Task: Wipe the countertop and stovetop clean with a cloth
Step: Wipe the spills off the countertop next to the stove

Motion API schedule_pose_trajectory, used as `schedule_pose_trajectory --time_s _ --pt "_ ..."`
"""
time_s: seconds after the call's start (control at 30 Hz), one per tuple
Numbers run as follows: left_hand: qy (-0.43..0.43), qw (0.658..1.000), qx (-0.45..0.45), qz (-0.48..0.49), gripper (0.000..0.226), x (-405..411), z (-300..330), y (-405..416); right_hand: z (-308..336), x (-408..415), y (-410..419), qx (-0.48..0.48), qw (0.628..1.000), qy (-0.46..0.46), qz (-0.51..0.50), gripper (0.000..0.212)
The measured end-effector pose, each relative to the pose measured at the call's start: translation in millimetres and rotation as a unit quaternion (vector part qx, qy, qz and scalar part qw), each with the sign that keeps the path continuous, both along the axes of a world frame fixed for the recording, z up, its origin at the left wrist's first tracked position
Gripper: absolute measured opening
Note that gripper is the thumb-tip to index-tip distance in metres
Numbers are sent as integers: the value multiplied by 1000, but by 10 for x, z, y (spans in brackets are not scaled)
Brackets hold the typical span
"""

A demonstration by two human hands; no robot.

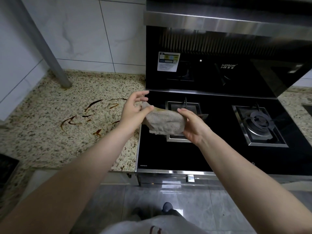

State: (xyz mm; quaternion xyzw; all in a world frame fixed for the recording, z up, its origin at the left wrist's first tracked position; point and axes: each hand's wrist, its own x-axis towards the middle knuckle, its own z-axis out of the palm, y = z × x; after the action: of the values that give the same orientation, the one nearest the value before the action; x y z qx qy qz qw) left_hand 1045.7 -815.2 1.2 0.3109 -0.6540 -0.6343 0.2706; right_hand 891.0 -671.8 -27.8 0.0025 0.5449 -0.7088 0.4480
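Both hands hold a beige cloth (164,123) in the air above the left burner of the black glass stovetop (211,149). My left hand (135,109) pinches the cloth's left end between thumb and fingers. My right hand (194,125) grips its right end from underneath. A yellowish-brown stain shows along the cloth's top edge. To the left lies the speckled granite countertop (42,141), with dark brown sauce streaks (87,115) spread over its middle.
The right burner (258,123) with its grate is uncovered. A black backsplash panel and steel range hood (228,22) rise behind the stove. A grey metal pole (55,65) stands on the counter's back. A dark object sits at the counter's left edge.
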Motion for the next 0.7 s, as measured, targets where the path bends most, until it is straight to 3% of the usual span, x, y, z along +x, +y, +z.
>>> schedule_pose_trajectory --time_s 0.17,0.33,0.4,0.53,0.7 --pt "-4 997 -51 -50 48 21 15 -104 109 24 -47 -24 998 46 -26 19" --pt "-97 980 -165 -48 44 -9 -26 -263 156 -24 -55 7 985 174 -3 30" --pt "-114 973 -196 -46 35 -12 3 -297 167 -56 -62 50 959 279 10 32" --pt "-128 973 -184 -55 22 -10 64 -381 236 -107 -82 136 868 475 34 26" --pt "-130 982 -113 -75 7 15 168 -416 382 -75 -154 168 806 562 74 10"
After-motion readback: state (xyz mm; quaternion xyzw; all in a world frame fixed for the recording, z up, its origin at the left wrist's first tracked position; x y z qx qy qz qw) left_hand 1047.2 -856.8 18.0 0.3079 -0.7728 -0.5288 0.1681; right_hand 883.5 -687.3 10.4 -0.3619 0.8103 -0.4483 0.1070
